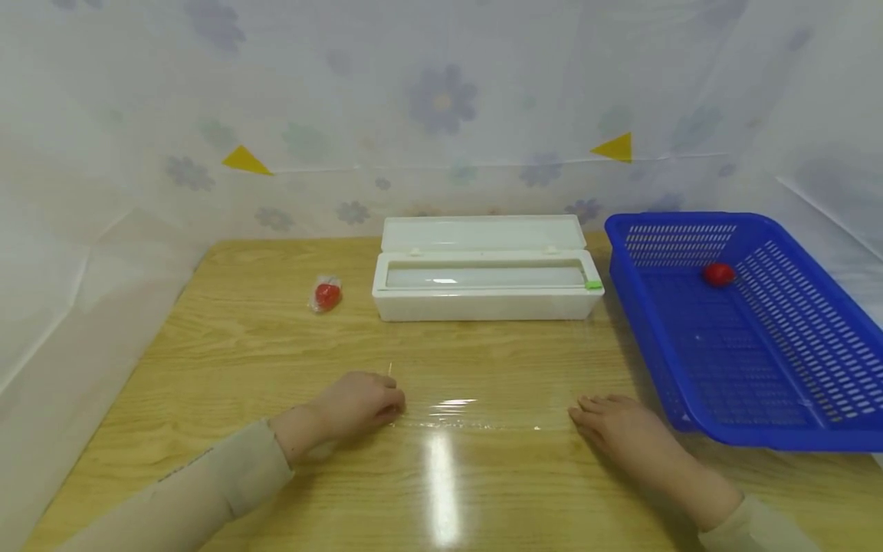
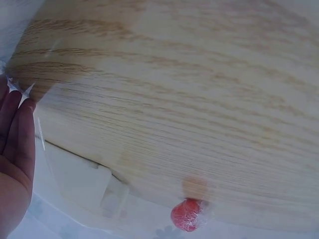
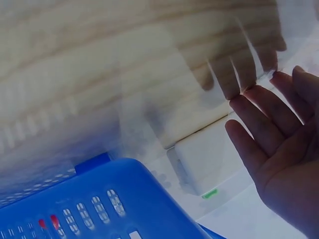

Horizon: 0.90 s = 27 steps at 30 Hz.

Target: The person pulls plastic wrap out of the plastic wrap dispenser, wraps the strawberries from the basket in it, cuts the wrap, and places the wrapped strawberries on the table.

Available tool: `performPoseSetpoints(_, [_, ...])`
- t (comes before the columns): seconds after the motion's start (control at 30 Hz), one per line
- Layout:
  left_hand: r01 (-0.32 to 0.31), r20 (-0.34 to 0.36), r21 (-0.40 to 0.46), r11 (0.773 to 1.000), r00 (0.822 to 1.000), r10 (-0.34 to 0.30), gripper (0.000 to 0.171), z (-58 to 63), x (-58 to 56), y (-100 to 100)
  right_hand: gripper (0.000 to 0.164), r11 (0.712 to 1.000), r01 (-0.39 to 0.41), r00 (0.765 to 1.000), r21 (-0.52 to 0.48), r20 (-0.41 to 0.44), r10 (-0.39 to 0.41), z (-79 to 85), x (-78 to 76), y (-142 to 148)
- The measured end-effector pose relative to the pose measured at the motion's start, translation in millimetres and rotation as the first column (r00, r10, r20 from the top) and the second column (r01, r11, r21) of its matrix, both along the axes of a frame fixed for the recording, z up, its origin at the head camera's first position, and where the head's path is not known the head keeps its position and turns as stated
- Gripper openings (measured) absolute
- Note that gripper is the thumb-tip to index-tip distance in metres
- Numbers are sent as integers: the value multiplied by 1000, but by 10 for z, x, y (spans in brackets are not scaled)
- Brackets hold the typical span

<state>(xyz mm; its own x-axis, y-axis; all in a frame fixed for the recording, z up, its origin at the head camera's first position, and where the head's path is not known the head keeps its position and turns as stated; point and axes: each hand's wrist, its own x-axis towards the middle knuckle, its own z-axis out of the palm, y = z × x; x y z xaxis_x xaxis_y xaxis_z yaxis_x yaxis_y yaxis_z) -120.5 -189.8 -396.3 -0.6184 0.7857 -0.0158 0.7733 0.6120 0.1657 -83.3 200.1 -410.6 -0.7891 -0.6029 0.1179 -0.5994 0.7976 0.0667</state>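
Note:
A sheet of clear plastic wrap lies pulled out from the white wrap dispenser box toward me on the wooden table. My left hand pinches its near left corner; the film is creased at those fingertips in the left wrist view, while the thumb is hidden. On the opposite side my right hand touches the near right corner with fairly straight fingertips against the table. A roll shows inside the dispenser, whose lid is raised. Left of the box sits a small red item wrapped in film.
At the right stands a blue plastic basket with a red round item inside it. A green tab marks the dispenser's right end. Behind the table hangs a flowered curtain with two yellow triangles.

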Motion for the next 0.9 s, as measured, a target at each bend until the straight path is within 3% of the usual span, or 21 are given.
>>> performPoseSetpoints(0.27, [-15, 11, -2, 1000, 1000, 15, 3, 1, -11, -21, 31, 999, -42, 998, -28, -43, 41, -38, -9, 28])
performPoseSetpoints(0.43, [-36, 36, 32, 999, 999, 35, 8, -5, -33, -58, 51, 998, -47, 998, -39, 38, 48, -83, 61, 92])
performPoseSetpoints(0.53, [-61, 62, 75, 995, 997, 56, 14, -39, -30, -112, 62, 994, -77, 997, -75, 24, 79, -145, 110, 158])
performPoseSetpoints(0.73, [-56, -16, 46, 997, 998, 57, 18, -104, 34, -175, 73, 984, -136, 990, -111, -40, 133, -242, 180, 297])
performPoseSetpoints(0.8, [-45, -36, 13, 999, 998, 45, 19, -79, 49, -165, 75, 987, -125, 992, -105, -12, 124, -237, 188, 309])
performPoseSetpoints(0.9, [-17, -42, -46, 999, 999, 15, 18, -27, 56, -147, 76, 994, -77, 991, -82, 108, 86, -161, 207, 300])
